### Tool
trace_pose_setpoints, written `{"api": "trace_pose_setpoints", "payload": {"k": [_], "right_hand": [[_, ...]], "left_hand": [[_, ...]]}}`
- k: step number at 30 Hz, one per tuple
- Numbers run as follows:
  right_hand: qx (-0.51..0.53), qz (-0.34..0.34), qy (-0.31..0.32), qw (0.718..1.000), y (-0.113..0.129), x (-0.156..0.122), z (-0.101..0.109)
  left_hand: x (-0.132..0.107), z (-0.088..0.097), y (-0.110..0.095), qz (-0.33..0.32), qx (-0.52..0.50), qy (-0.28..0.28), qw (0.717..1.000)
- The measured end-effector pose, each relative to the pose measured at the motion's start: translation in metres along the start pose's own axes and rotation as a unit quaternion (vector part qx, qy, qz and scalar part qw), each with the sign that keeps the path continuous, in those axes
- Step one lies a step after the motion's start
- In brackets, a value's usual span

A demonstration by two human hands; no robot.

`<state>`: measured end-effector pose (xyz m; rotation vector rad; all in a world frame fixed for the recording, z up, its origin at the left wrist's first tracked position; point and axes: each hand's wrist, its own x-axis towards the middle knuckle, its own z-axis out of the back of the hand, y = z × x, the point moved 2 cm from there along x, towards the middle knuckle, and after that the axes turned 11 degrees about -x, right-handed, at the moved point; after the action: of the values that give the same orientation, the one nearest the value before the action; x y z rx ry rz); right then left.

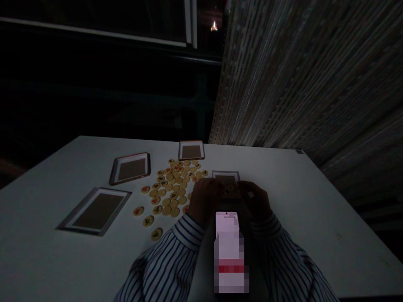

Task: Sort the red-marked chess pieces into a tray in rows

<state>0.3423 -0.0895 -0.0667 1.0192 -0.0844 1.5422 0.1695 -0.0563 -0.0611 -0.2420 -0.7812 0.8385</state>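
In the dim head view, my left hand (205, 197) is curled at the left side of a small shallow box (226, 173), with its fingertips over the box's inside. My right hand (255, 199) is bent at the right side of the same box, its fingertips close to the rim. Several round xiangqi pieces (231, 189) lie in the near part of this box. Darkness and the fingers hide whatever either hand pinches. To the left of my left hand, many round wooden pieces (175, 188) with red or black characters lie loosely spread, some showing plain faces.
Three more shallow framed boxes stand on the white table (315, 235): one at the back (191, 158), one at the left (113, 178), one nearer at left (126, 197). A lit phone (231, 247) lies between my forearms. A string curtain (283, 75) hangs behind the table.
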Motion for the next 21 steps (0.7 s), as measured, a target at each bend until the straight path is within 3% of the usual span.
{"api": "trace_pose_setpoints", "payload": {"k": [5,10,15,21], "right_hand": [[-0.020,0.021,0.016,0.999,0.003,-0.001,-0.003],[-0.022,0.028,0.035,0.999,0.007,-0.003,-0.006],[-0.015,0.037,0.063,0.997,0.004,-0.006,-0.012],[0.041,0.006,0.081,0.996,0.005,-0.007,-0.017]], "left_hand": [[-0.008,-0.009,0.000,0.007,0.004,0.026,1.000],[-0.004,-0.009,-0.005,0.025,-0.060,0.074,0.995],[-0.001,-0.008,-0.009,0.031,-0.124,0.080,0.989],[-0.002,-0.013,-0.009,0.002,-0.112,0.094,0.989]]}}
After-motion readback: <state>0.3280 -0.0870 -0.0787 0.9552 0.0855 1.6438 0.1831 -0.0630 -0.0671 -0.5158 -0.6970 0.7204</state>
